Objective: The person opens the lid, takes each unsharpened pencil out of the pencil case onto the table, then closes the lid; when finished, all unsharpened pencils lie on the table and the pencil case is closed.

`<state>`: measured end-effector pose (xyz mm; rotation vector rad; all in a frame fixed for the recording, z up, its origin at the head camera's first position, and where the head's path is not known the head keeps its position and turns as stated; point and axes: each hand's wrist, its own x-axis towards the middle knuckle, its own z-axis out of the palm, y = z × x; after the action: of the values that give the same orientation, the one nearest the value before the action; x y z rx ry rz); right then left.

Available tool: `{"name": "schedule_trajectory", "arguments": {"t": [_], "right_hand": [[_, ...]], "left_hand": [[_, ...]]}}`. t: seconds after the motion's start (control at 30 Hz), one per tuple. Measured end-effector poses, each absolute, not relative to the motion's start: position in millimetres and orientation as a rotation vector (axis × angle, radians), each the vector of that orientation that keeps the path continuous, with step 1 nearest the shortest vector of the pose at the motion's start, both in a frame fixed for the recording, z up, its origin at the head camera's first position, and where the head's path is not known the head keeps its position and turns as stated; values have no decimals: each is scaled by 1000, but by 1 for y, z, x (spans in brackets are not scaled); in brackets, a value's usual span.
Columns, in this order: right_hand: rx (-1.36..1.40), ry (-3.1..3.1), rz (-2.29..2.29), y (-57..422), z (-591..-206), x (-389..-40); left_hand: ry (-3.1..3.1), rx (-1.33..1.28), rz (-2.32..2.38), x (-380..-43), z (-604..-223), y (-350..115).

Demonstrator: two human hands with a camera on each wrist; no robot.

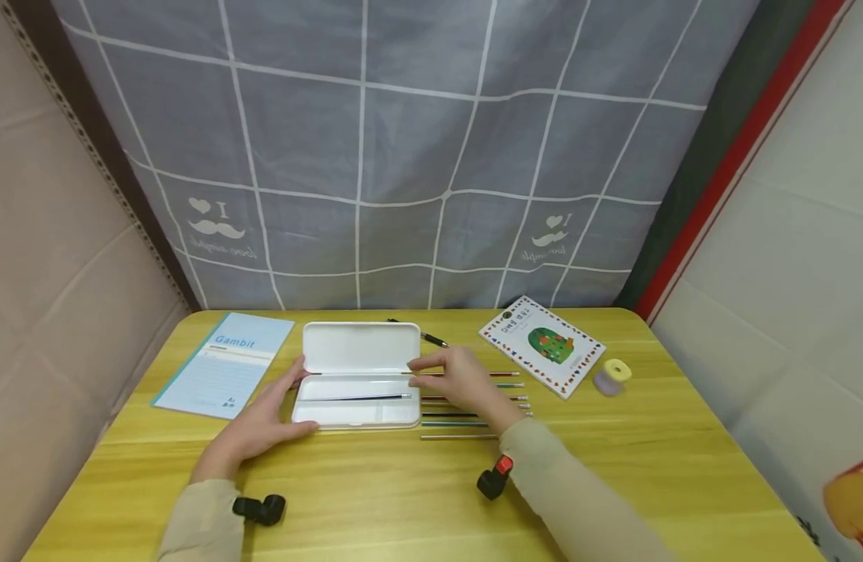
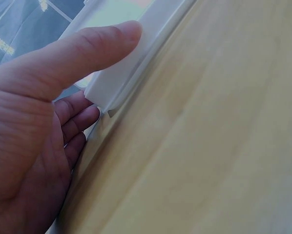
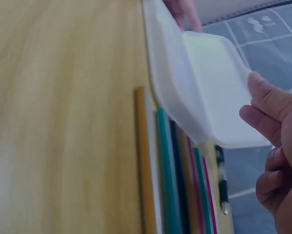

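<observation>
A white pencil case (image 1: pixel 356 402) lies with its lid (image 1: pixel 361 348) raised toward the back. Inside the tray is one dark slim pencil (image 1: pixel 375 397). My left hand (image 1: pixel 268 414) holds the case at its left end, thumb at the front edge and fingers by the left side. In the left wrist view that thumb (image 2: pixel 107 46) lies across the case's corner. Over at the right end, by the hinge, is my right hand (image 1: pixel 459 380). Its thumb and index fingertips stand a little apart and overlap the lid's edge in the right wrist view, with nothing between them.
Several coloured pencils (image 1: pixel 459 437) lie side by side right of the case. Behind the lid is a black pen (image 1: pixel 434 339). A blue notebook (image 1: pixel 224 367) lies left, a picture booklet (image 1: pixel 541 345) right, beside a small yellow-topped container (image 1: pixel 612 377). A grey curtain hangs behind.
</observation>
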<state>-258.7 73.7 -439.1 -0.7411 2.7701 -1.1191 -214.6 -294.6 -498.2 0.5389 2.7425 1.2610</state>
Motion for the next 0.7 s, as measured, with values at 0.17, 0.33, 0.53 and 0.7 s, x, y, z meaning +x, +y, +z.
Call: {"name": "schedule_trajectory", "arguments": {"t": [0.17, 0.33, 0.53, 0.7], "right_hand": [[-779, 2780, -908, 51, -450, -259], [-774, 2823, -770, 41, -457, -262], [-788, 2849, -723, 38, -463, -264], [-828, 2866, -664, 35, -464, -267]], "left_hand": [[2724, 525, 1270, -215, -500, -295], [2735, 530, 1261, -215, -498, -293], [2755, 517, 1243, -213, -499, -293], [2752, 519, 1259, -214, -502, -293]]}}
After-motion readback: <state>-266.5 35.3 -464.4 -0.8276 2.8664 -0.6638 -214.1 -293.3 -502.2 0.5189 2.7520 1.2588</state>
